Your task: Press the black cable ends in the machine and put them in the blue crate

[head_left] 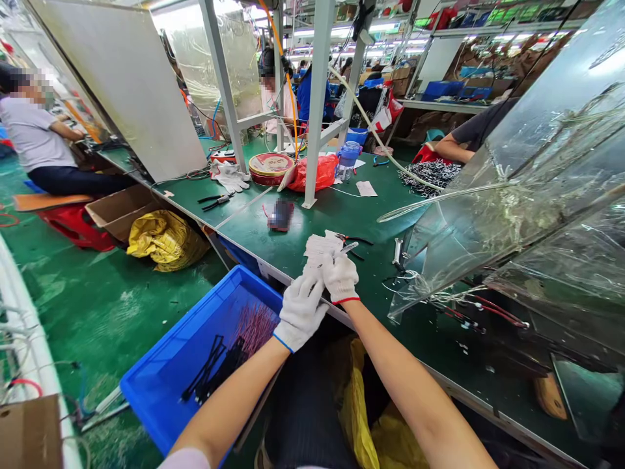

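My right hand (340,276), in a white knit glove with a red cuff edge, is closed around a slim clear pen (349,247) over some worn white paper (319,249). Beside it, my left hand (300,309), gloved in white with a blue cuff edge, rests at the table's front edge against the lower part of the paper. Its fingers point up toward the paper and lie close together; whether they pinch it is hidden. Pliers with red and black handles (359,240) lie just behind the paper.
A blue bin (166,365) with black and pinkish wires stands at left. On the green table (254,228) are a round red tin (269,168), a red bag (317,174), a water bottle (347,159) and a wrench (398,251). Plastic sheeting (508,195) hangs at right; other people sit beyond.
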A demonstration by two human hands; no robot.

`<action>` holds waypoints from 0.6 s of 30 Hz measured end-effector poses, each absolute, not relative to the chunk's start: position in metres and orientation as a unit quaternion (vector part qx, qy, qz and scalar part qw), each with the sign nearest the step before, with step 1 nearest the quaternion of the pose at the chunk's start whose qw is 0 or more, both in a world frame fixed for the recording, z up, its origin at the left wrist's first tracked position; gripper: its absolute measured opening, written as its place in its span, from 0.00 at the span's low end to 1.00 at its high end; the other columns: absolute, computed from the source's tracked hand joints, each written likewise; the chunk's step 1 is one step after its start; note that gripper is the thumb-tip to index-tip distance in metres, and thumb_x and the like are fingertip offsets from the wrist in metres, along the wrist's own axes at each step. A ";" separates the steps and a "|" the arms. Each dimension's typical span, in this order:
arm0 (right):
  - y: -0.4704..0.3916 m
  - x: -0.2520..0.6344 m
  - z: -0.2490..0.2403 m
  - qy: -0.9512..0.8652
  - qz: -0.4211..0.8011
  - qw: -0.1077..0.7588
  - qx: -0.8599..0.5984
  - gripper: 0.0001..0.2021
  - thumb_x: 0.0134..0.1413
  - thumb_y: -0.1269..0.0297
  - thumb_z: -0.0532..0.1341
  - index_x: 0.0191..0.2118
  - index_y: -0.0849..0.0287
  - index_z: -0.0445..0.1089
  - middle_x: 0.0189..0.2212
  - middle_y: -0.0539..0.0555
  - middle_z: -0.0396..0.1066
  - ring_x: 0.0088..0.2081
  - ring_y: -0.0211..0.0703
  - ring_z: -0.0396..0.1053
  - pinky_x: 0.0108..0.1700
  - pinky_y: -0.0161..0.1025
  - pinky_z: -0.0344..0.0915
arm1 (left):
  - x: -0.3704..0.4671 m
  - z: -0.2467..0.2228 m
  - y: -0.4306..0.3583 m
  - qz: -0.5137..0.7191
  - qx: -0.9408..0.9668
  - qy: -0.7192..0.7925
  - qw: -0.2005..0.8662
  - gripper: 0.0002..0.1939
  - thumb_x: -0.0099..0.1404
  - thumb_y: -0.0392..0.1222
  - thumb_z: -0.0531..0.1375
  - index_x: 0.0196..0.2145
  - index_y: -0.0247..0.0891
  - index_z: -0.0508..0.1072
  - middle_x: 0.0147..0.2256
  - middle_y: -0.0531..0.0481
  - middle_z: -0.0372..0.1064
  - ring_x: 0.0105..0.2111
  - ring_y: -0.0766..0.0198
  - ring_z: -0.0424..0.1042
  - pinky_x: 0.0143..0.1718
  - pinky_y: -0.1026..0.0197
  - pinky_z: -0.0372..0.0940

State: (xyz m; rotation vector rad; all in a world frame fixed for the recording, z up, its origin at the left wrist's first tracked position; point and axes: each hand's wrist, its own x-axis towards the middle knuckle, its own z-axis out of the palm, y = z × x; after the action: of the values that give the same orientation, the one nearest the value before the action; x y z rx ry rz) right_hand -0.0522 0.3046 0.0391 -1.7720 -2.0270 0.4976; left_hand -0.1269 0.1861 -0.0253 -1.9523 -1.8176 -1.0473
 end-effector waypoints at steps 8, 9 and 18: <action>0.306 -0.051 0.036 -0.736 0.180 0.196 -0.622 0.19 0.63 0.54 0.50 0.43 0.62 0.73 0.26 0.56 0.71 0.29 0.43 0.69 0.28 0.35 0.57 | -0.126 -0.023 0.185 -0.362 -0.675 -0.630 0.126 0.30 0.59 0.41 0.62 0.59 0.38 0.64 0.55 0.40 0.65 0.57 0.46 0.61 0.56 0.44 0.61; 0.306 -0.051 0.036 -0.733 0.179 0.195 -0.626 0.20 0.63 0.53 0.50 0.43 0.62 0.73 0.26 0.57 0.71 0.29 0.44 0.70 0.28 0.35 0.57 | -0.126 -0.023 0.185 -0.361 -0.675 -0.631 0.124 0.30 0.59 0.41 0.62 0.59 0.38 0.64 0.56 0.41 0.65 0.57 0.46 0.61 0.56 0.44 0.61; 0.305 -0.051 0.038 -0.725 0.181 0.205 -0.632 0.21 0.64 0.55 0.48 0.38 0.62 0.75 0.26 0.58 0.72 0.30 0.45 0.70 0.30 0.36 0.59 | -0.129 -0.015 0.186 -0.346 -0.687 -0.631 0.099 0.30 0.59 0.42 0.62 0.59 0.38 0.65 0.55 0.41 0.66 0.55 0.48 0.63 0.56 0.46 0.62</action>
State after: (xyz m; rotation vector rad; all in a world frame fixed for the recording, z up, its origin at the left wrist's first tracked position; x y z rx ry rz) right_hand -0.0512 0.3053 0.0375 -1.7615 -2.0225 0.5050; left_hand -0.1289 0.1861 -0.0148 -2.0332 -1.8657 -1.0232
